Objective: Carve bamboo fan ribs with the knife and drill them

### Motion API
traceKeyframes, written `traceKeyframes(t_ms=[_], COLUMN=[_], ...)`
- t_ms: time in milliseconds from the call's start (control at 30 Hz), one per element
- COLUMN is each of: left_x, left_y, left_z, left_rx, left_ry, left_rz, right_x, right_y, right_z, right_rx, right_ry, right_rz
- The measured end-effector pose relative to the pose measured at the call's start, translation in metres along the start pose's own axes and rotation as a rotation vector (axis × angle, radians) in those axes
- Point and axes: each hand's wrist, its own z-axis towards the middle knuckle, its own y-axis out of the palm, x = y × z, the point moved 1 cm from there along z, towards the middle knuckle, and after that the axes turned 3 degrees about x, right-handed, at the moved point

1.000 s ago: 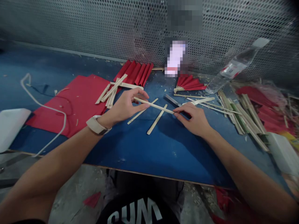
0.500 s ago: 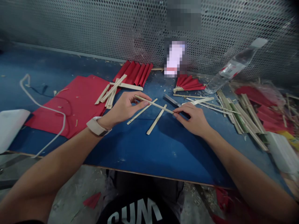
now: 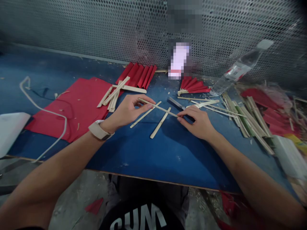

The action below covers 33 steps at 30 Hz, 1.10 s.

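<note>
Between my two hands stretches a thin bamboo strip (image 3: 165, 110), raised a little over the blue table. My left hand (image 3: 130, 108) pinches its upper left end, and my right hand (image 3: 198, 121) pinches the other end, lower to the right. Two more bamboo pieces lie beneath: a narrow slat with a small hole (image 3: 141, 118) and a wider slat with a rounded end (image 3: 159, 126). Partly under my right hand is a knife (image 3: 176, 103), its blade showing and its handle mostly covered by the fingers.
Red paper sheets (image 3: 76, 102), crossed bamboo slats (image 3: 117, 92) and pleated red paper (image 3: 137, 75) lie left. Behind stand a small red fan (image 3: 193, 86), a blurred-out phone (image 3: 178, 60) and a tilted water bottle (image 3: 240, 70). Split bamboo (image 3: 249, 118) lies right; a white cable (image 3: 45, 107) left.
Almost nothing differs. Both hands keep the same hold on the bamboo strip, and the whole view has shifted very slightly.
</note>
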Motion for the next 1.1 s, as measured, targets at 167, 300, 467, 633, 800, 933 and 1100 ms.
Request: traceKeyframes(t_ms=[167,300,467,633,800,933,1100], left_x=[0.0021,0.0030,0.0018,0.0002,0.0008,0.0019,0.0019], left_y=[0.0000,-0.0003,-0.0005,-0.0003,-0.0008,-0.0012,-0.0006], left_z=[-0.0002,-0.0003,-0.0002,0.0002,-0.0002,-0.0002,0.0000], left_rx=[0.004,0.006,0.004,0.003,0.001,-0.005,-0.004], left_ry=[-0.015,-0.020,-0.013,-0.015,-0.020,-0.025,-0.025], left_rz=[0.026,0.040,0.045,0.023,0.015,0.020,0.016], right_x=[-0.0003,-0.0008,-0.0017,-0.0028,-0.0036,-0.0036,-0.0030], right_y=[0.0001,0.0002,-0.0005,-0.0009,-0.0013,-0.0013,-0.0007], right_z=[0.0003,0.0004,0.0004,0.0008,0.0019,0.0020,0.0012], right_rx=[-0.008,-0.019,-0.024,-0.054,-0.060,-0.063,-0.052], right_ry=[-0.001,0.006,0.024,0.055,0.058,0.045,0.034], right_rz=[0.003,0.012,0.013,0.014,0.007,0.004,0.010])
